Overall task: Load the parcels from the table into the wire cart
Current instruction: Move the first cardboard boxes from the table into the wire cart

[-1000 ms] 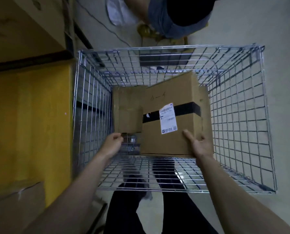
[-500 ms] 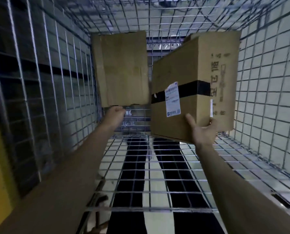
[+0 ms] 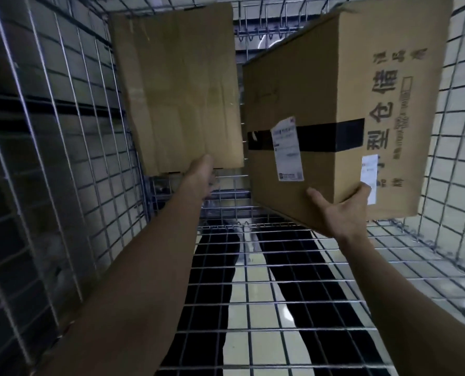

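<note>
parcels: you have two cardboard boxes in view, both inside the wire cart [image 3: 63,164], held above its mesh floor.
plain parcel [image 3: 177,88]: the left one, a flatter brown box with creases and no label you can read, close to the cart's left wall.
taped parcel [image 3: 302,104]: the right one, bigger, tilted, just beside the plain parcel with a thin gap between them.
labels: you can count two white stickers on the taped parcel, a shipping label [image 3: 287,149] across the black tape band [image 3: 331,138] and a smaller slip [image 3: 369,177] on its right face; their print is too small to read.
writing: large dark chinese characters run down the right face of the taped parcel; you can make out 仓 and 型, the rest is blurred.
left hand [image 3: 200,176]: your left hand is at the near bottom edge of the plain parcel, fingers hidden beneath it, so you cannot tell the grip.
right hand [image 3: 339,210]: your right hand cups the near lower corner of the taped parcel, thumb on one face, fingers wrapped onto the other.
cart: one, its wire walls on the left, right and far sides; dark trouser legs show through the floor mesh.
change: since half a second ago both parcels fill more of your view and have spread further apart at the top.
</note>
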